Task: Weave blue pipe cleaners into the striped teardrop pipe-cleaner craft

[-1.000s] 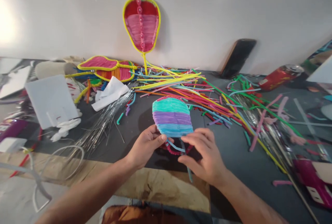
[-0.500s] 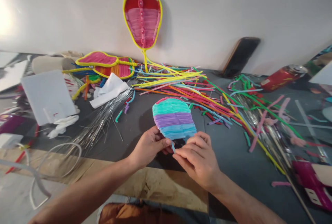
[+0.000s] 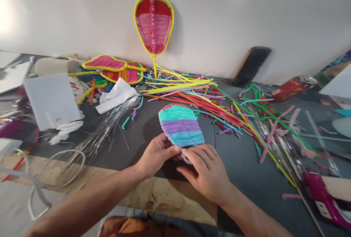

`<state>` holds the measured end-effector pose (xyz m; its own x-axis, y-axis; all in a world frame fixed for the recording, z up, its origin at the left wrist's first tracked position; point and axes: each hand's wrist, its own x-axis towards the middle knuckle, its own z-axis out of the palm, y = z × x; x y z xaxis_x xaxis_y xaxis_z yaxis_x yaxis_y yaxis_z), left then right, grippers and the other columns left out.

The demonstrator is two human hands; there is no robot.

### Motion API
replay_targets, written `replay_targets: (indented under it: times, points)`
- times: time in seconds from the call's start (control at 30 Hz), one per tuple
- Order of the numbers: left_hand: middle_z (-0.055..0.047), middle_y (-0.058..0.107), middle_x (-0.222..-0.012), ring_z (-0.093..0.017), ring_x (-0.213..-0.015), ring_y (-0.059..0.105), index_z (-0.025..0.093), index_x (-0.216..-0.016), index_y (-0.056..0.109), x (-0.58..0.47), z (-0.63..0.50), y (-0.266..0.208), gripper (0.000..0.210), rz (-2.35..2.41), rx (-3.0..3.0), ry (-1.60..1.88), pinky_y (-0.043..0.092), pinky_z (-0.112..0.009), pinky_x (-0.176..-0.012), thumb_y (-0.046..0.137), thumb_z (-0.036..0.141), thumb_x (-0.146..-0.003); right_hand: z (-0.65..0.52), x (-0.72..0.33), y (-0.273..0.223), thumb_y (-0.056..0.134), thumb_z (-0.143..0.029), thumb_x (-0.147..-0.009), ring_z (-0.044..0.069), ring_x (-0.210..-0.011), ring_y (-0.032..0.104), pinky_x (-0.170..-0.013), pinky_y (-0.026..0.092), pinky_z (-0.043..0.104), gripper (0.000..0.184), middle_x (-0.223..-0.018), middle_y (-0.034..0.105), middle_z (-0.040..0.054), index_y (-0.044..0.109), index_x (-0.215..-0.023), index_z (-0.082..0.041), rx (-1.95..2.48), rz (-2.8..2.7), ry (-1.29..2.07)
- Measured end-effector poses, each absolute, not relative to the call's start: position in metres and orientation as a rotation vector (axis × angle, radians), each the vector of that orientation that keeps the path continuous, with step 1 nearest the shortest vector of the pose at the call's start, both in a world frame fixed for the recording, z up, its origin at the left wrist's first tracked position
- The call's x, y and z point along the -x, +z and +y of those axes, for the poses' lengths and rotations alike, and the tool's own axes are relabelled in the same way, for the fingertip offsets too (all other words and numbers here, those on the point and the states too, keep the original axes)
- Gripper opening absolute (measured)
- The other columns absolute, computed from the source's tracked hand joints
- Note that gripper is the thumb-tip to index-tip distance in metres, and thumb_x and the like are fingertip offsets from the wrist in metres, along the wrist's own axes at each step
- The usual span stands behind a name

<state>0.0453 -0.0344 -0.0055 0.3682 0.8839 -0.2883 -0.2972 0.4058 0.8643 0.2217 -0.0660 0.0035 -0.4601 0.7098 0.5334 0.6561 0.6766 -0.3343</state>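
Observation:
A panel of pipe cleaners [image 3: 179, 125] is banded pink-red, mint, purple and light blue from the top down. It tilts up over the dark tabletop. My left hand [image 3: 157, 156] pinches its lower left edge, thumb in front and fingers behind. My right hand [image 3: 207, 171] is at the lower right edge, its index fingertip close to my left thumb. A light blue pipe cleaner [image 3: 187, 159] bends below the panel's bottom edge, under the right fingers, which press on it. The right thumb sticks out lower down, apart from the fingers. Part of the bottom edge is hidden.
Behind the panel lies a heap of coloured pipe cleaners [image 3: 189, 90]. A yellow-rimmed pink paddle shape [image 3: 160, 28] stands by the wall. Around lie silver stems [image 3: 105, 123], a phone [image 3: 252, 65], a red can [image 3: 292, 89], a magenta glue gun [image 3: 318, 193] and a white cable [image 3: 83, 156].
My right hand has shifted its fingers up and left along the bottom edge, and its thumb has parted from them. The blue end that hung down now bends sideways.

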Motion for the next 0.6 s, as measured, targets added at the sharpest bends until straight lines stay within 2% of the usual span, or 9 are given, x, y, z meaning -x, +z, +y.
replay_targets:
  times: [0.1,0.2,0.27,0.33,0.43,0.5,0.6]
  points:
    - [-0.004,0.070,-0.075,-0.014,-0.066,0.064,0.013,-0.090,0.063,-0.043,-0.035,-0.003,0.028,0.769,-0.821,0.869,0.049,-0.024,-0.063,0.076,0.030,-0.071,-0.066,-0.223,0.003,0.061,-0.012,-0.083,0.020,-0.072,0.061,-0.069,0.048,0.037,0.036,-0.082,0.072,0.0053,0.056,-0.117,-0.020,1.013,-2.169,0.120]
    - [-0.009,0.072,-0.086,-0.018,-0.076,0.067,0.014,-0.098,0.064,-0.038,-0.035,0.002,0.035,0.715,-0.827,0.826,0.050,-0.028,-0.071,0.076,0.033,-0.071,-0.070,-0.231,0.007,0.059,-0.009,-0.082,0.019,-0.069,0.063,-0.066,0.051,0.035,0.040,-0.082,0.072,0.0039,0.059,-0.118,-0.026,1.018,-2.000,0.313]
    - [-0.009,0.073,-0.084,-0.017,-0.074,0.067,0.014,-0.097,0.064,-0.034,-0.033,0.004,0.032,0.739,-0.820,0.863,0.050,-0.028,-0.070,0.074,0.032,-0.073,-0.072,-0.239,0.011,0.062,-0.012,-0.081,0.019,-0.067,0.063,-0.063,0.052,0.035,0.035,-0.082,0.071,0.0030,0.064,-0.111,-0.029,1.146,-1.740,0.473]
    - [-0.005,0.070,-0.073,-0.013,-0.065,0.064,0.014,-0.088,0.063,-0.033,-0.030,0.004,0.022,0.817,-0.796,0.938,0.049,-0.024,-0.064,0.072,0.030,-0.076,-0.072,-0.247,0.014,0.064,-0.021,-0.081,0.018,-0.063,0.062,-0.060,0.052,0.035,0.025,-0.080,0.070,0.0029,0.067,-0.105,-0.030,1.261,-1.361,0.693]
    - [-0.003,0.065,-0.072,-0.010,-0.064,0.060,0.015,-0.084,0.059,-0.034,-0.026,0.001,0.018,0.896,-0.685,0.928,0.047,-0.021,-0.061,0.071,0.026,-0.077,-0.063,-0.253,0.013,0.067,-0.034,-0.079,0.017,-0.065,0.062,-0.060,0.053,0.034,0.021,-0.076,0.069,0.0034,0.069,-0.100,-0.028,1.193,-0.866,1.071]
    - [-0.002,0.063,-0.076,-0.011,-0.068,0.060,0.016,-0.087,0.056,-0.036,-0.025,-0.001,0.021,0.894,-0.621,0.872,0.048,-0.022,-0.064,0.072,0.023,-0.074,-0.056,-0.254,0.011,0.070,-0.036,-0.075,0.016,-0.067,0.061,-0.062,0.053,0.033,0.022,-0.076,0.068,0.0031,0.070,-0.096,-0.027,1.094,-0.705,1.231]
    - [0.002,0.057,-0.067,-0.010,-0.062,0.056,0.017,-0.083,0.053,-0.036,-0.024,0.000,0.022,0.931,-0.671,0.878,0.047,-0.022,-0.060,0.071,0.024,-0.074,-0.047,-0.252,0.009,0.072,-0.033,-0.073,0.014,-0.066,0.057,-0.059,0.050,0.029,0.020,-0.075,0.065,0.0020,0.070,-0.091,-0.026,1.019,-0.610,1.333]
